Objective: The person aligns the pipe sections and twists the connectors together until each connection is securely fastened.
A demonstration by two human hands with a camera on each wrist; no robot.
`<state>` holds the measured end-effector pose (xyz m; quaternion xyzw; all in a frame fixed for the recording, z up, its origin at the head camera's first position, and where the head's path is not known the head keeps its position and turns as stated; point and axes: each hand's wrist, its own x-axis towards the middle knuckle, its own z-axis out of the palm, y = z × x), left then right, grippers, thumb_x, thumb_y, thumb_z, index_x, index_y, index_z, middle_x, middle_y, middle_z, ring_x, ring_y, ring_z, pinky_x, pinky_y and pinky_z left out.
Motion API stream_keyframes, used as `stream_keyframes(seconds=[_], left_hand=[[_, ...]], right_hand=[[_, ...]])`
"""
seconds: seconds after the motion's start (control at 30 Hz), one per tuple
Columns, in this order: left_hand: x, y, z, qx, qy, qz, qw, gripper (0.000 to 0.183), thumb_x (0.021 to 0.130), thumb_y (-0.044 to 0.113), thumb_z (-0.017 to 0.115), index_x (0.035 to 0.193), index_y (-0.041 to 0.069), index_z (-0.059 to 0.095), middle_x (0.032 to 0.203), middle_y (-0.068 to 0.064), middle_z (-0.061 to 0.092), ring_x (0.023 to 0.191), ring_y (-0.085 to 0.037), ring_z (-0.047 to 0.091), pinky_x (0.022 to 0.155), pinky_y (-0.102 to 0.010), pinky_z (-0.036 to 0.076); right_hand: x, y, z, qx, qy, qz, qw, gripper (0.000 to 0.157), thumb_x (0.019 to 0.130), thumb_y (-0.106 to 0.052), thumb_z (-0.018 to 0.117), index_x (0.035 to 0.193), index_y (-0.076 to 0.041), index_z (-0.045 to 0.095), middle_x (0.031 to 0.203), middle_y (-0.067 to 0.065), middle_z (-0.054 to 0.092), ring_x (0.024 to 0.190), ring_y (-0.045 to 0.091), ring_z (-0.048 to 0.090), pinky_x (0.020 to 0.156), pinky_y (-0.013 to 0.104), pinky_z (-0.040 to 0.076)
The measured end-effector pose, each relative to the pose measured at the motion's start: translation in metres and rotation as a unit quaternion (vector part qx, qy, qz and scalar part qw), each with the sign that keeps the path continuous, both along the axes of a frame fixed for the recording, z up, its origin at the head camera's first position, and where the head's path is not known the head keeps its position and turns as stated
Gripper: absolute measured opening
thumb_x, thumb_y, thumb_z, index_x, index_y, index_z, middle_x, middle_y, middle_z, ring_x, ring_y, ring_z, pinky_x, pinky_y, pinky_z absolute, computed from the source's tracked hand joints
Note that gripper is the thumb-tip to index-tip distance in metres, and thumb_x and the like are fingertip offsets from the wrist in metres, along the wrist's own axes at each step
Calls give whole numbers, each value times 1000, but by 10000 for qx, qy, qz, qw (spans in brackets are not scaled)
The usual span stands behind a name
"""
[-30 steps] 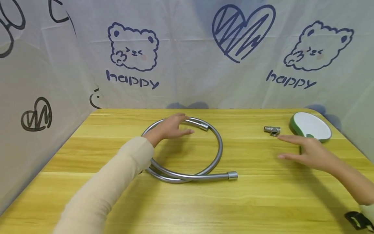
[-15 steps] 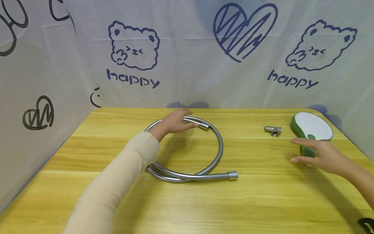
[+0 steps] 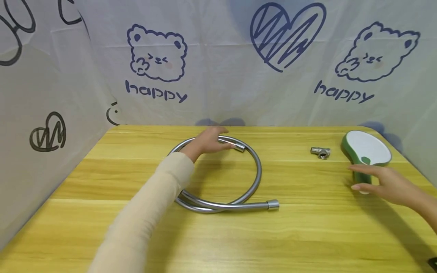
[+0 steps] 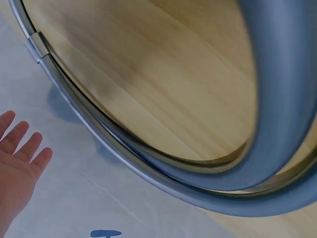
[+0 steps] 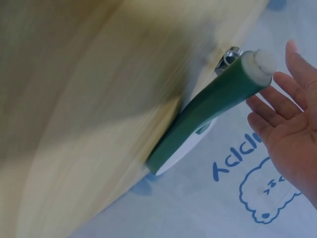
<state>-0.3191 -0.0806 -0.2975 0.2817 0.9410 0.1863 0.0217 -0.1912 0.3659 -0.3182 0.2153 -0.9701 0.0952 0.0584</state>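
Note:
A grey shower hose [image 3: 258, 174] lies coiled on the table, one metal end fitting [image 3: 273, 204] pointing right and the other at the back of the coil. Over the coil's far side hovers my left hand [image 3: 211, 140], fingers spread and nothing in them; in the left wrist view its open palm [image 4: 19, 173] shows apart from the hose. A green and white shower head [image 3: 370, 148] lies at the far right, handle toward me. Beside that handle is my right hand [image 3: 389, 184], thumb and fingers parted. The right wrist view shows its relaxed fingers close to the green handle [image 5: 218, 99].
A small metal tee fitting [image 3: 322, 152] sits left of the shower head. The wooden table [image 3: 239, 242] ends at the back against a white curtain [image 3: 218, 68] with drawn bears and hearts. Another curtain side [image 3: 78, 87] borders the left.
My right hand has moved right, from near the tee fitting to the shower head's handle. My left hand has shifted slightly right and away from me, toward the hose's far end.

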Motion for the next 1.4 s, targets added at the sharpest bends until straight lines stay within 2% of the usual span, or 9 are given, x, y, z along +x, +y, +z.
stream_keyframes(seconds=[0.13,0.27,0.37,0.53,0.8,1.03,1.2,1.3,1.4], left_hand=[[-5,6,-6,-25,114,-24,9999,63,85,36,65,130,-5,48,133,-19,52,127,-31,46,107,-38,34],[-8,11,-11,-53,147,-53,9999,63,84,35,66,129,-5,49,132,-19,53,126,-31,47,107,-37,34],[-9,13,-14,-73,99,-61,9999,63,85,35,66,129,-5,49,132,-19,53,125,-30,47,107,-37,34],[-8,14,-14,-64,48,14,10000,62,85,35,66,129,-4,50,131,-18,54,124,-30,48,106,-36,35],[-10,16,-14,-233,-176,-3,9996,60,87,35,64,129,-5,50,130,-18,54,124,-30,48,106,-37,36],[-13,21,-15,-358,-347,-174,9986,55,87,33,63,126,-4,53,126,-18,57,120,-30,52,103,-37,39],[-15,25,-17,-582,-430,-233,9971,52,87,31,64,125,-4,54,125,-17,58,119,-29,52,103,-36,39],[-15,28,-18,-781,-404,-201,9959,52,86,31,65,124,-3,55,124,-16,59,118,-28,53,102,-36,40],[-16,31,-20,-877,-479,-200,9948,46,86,30,65,119,-1,58,117,-13,63,110,-26,56,97,-35,42]], right_hand=[[0,8,-1,-3,107,-39,9999,53,79,-22,73,121,5,56,112,36,57,81,42,63,67,49,50],[2,13,-3,11,402,54,9992,47,79,-17,72,121,-1,58,110,36,58,50,11,51,55,28,43],[3,16,-4,-91,473,116,9988,51,81,-13,70,127,-25,54,112,38,55,42,-1,19,49,20,29],[5,18,-5,-228,406,127,9988,70,83,-8,66,124,-54,33,109,37,58,42,-2,15,46,20,27],[5,25,-8,-264,350,108,9990,50,90,-11,59,125,-42,43,104,35,60,40,-2,16,42,20,27],[4,28,-7,-237,711,354,9966,96,77,20,53,122,-60,25,99,35,62,44,-3,14,43,19,24],[1,32,-12,-36,671,470,9966,88,65,23,52,126,-40,49,106,36,59,48,-3,14,45,19,23],[-2,33,-15,204,542,502,9971,62,63,20,59,120,-5,60,112,35,57,51,2,39,49,19,26],[-6,33,-17,406,440,550,9967,57,63,16,67,118,4,59,114,36,55,69,22,62,51,20,34]])
